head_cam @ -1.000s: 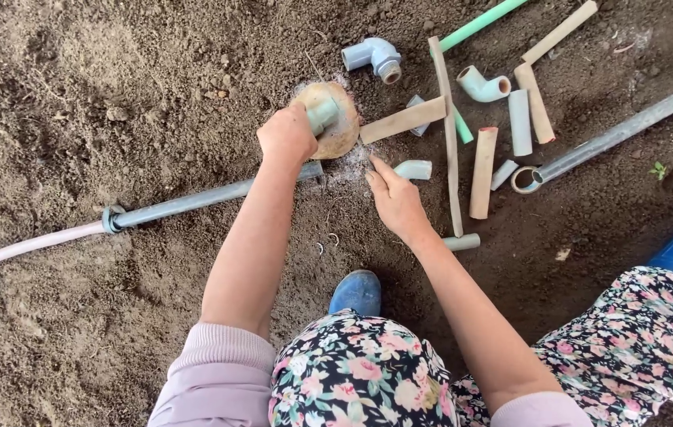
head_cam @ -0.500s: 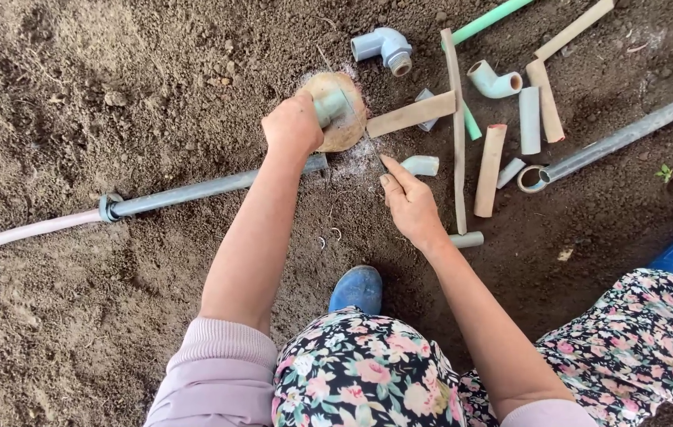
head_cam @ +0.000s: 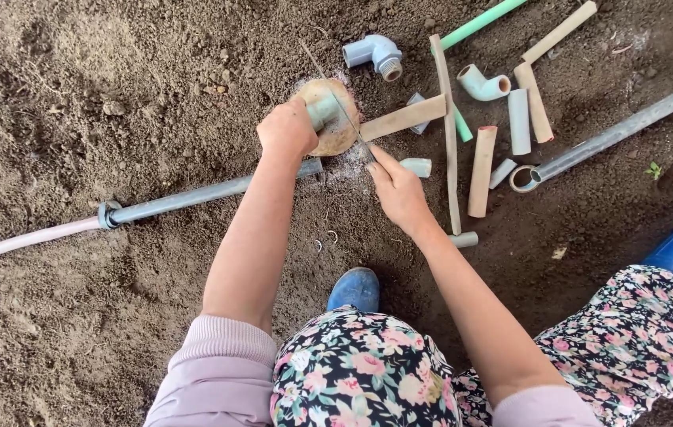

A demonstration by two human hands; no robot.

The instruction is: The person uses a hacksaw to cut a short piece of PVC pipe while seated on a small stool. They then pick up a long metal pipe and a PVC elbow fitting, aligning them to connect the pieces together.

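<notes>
Sawing goes best while the left hand [head_cam: 287, 126] clamps the grey pipe piece [head_cam: 322, 111] on the round block [head_cam: 335, 136] and the right hand [head_cam: 398, 190], gripping the thin blade [head_cam: 336, 99], strokes evenly

Sawing a pipe on bare soil

We see the left hand [head_cam: 287, 128] gripping a short grey pipe [head_cam: 322, 111] on a round wooden block [head_cam: 334, 126], while the right hand [head_cam: 400, 190] draws a thin saw blade [head_cam: 336, 99] across it; pipe offcuts [head_cam: 482, 170] and elbow fittings [head_cam: 373, 54] lie just beside.
</notes>
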